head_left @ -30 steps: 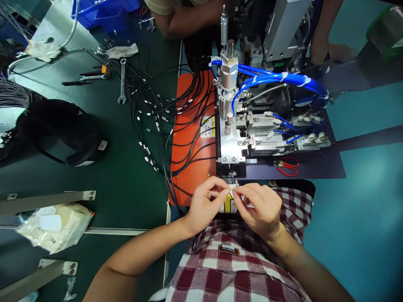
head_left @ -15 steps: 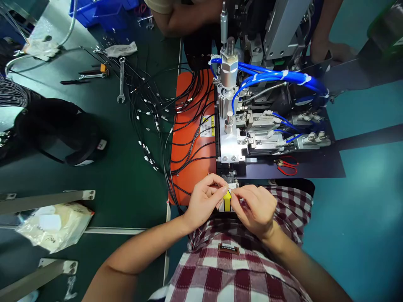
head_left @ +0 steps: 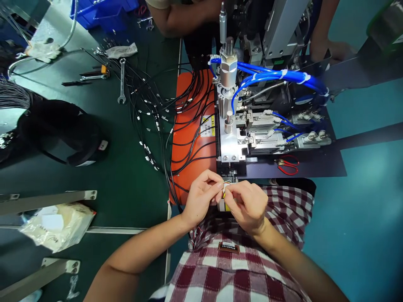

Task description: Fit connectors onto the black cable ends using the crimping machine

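Both hands meet low in the middle of the view, just in front of the metal machine [head_left: 228, 144]. Between the fingertips show a few thin wires [head_left: 225, 184], pale and coloured, very small. My left hand [head_left: 203, 197] pinches them from the left, thumb against index finger. From the right, my right hand [head_left: 248, 203] closes thumb and index finger on the same wires, its fingertips almost touching the left ones. Beneath the hands is a yellow-and-white part [head_left: 226, 204], mostly covered by them.
Black cables [head_left: 189, 155] run across an orange plate [head_left: 182, 126] onto the green table [head_left: 126, 176]. A wrench [head_left: 122, 82] lies at upper left, red-handled scissors [head_left: 288, 165] right of the machine. Blue air hoses [head_left: 273, 76] arch over it. Another person's arm [head_left: 192, 19] is at the top.
My right hand has moved left and slightly up, closer to my left hand. More of the coloured wires show between the fingertips.
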Tool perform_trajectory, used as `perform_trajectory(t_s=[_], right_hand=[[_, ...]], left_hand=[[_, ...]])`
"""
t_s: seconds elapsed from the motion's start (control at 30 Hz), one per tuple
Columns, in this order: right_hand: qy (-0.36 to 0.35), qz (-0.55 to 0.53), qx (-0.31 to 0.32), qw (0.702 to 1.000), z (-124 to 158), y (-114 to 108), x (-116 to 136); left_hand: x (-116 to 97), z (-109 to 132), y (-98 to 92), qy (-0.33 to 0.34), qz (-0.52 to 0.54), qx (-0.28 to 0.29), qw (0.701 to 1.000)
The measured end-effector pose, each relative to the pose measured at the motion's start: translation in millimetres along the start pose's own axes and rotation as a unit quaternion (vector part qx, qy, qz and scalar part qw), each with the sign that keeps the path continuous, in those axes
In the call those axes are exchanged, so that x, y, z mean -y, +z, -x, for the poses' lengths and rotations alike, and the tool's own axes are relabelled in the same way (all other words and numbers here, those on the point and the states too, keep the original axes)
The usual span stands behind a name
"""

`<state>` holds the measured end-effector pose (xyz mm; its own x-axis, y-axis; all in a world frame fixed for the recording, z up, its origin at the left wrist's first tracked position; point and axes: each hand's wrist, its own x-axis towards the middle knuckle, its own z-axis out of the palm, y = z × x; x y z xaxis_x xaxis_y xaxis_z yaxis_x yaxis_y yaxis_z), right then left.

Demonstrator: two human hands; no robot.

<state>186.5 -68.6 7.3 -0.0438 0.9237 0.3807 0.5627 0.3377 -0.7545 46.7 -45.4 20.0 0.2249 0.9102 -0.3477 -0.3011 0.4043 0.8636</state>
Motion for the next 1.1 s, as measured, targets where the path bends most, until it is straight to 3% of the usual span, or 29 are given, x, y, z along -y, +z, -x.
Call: perform_trajectory(t_s=[0.07, 0.17, 0.27, 0.33, 0.43, 0.57, 0.73, 0.83, 1.1], right_hand=[[0.127, -0.117, -0.010, 0.985, -1, 3, 5], [0.301, -0.316, 0.023, 0.900, -3, 2, 8], [0.350, -0.420, 0.116, 0.829, -8, -6, 0], [0.327, -0.422, 0.180, 0.826, -14, -15, -9], [0.238, -0.377, 0.279, 0.851, -26, -28, -22], [0.098, -0.306, 0.377, 0.869, -47, -42, -28], [-0.025, -0.237, 0.440, 0.866, -64, -50, -26], [-0.030, -0.222, 0.440, 0.870, -63, -49, -28], [0.060, -0.269, 0.411, 0.869, -55, -47, -35]], left_hand=[[-3, 0, 0.4, -0.007, 0.019, 0.008, 1.000], [-10, -2, -1.5, -0.024, 0.044, 0.037, 0.998], [-19, -6, -6.5, -0.088, 0.054, 0.110, 0.989], [-26, -10, -9.9, -0.161, 0.043, 0.166, 0.972], [-32, -13, -12.4, -0.241, 0.012, 0.204, 0.949], [-33, -13, -12.6, -0.258, -0.035, 0.204, 0.944], [-28, -10, -12.7, -0.255, -0.069, 0.205, 0.943], [-24, -8, -11.4, -0.242, -0.072, 0.185, 0.950], [-23, -6, -11.6, -0.199, -0.051, 0.169, 0.964]])
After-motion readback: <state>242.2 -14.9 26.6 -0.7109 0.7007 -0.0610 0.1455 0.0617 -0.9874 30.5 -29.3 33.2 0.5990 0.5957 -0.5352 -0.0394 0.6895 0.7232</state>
